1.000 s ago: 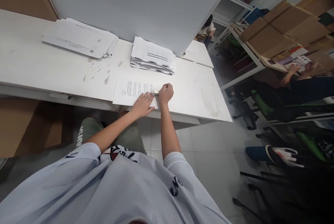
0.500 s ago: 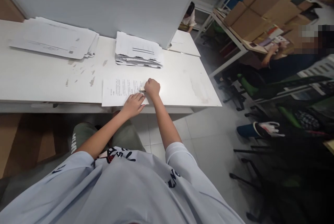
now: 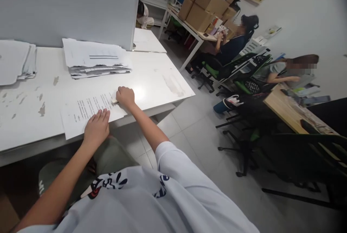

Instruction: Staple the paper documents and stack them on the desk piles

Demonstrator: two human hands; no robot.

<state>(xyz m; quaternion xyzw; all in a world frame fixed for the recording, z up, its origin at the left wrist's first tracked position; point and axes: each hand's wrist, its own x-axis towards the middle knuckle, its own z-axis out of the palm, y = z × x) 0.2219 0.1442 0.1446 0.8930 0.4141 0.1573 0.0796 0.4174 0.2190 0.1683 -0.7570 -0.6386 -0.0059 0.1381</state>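
A printed sheet of paper (image 3: pixel 71 121) lies at the front edge of the white table, its lower border reaching slightly over the edge. My left hand (image 3: pixel 97 128) rests flat on it, fingers stretched out and close together. At the sheet's right end, my right hand (image 3: pixel 125 97) is closed in a fist around a small cream-coloured stapler-like object (image 3: pixel 114 99). Only the end of this object shows past the fingers, over the paper; the rest is hidden in the fist.
Behind the sheet sits a paper stack (image 3: pixel 94 57), with another stack (image 3: pixel 16 63) farther left. A grey partition (image 3: pixel 67 8) rises at the table's back. To the right are office chairs, a blue bin (image 3: pixel 221 107), cardboard boxes (image 3: pixel 200 16) and other people seated at desks.
The view has swung right, so the table and hands sit farther left and another seated person shows. My left hand lies a little farther from my right; the right fist stays at the sheet's right end.
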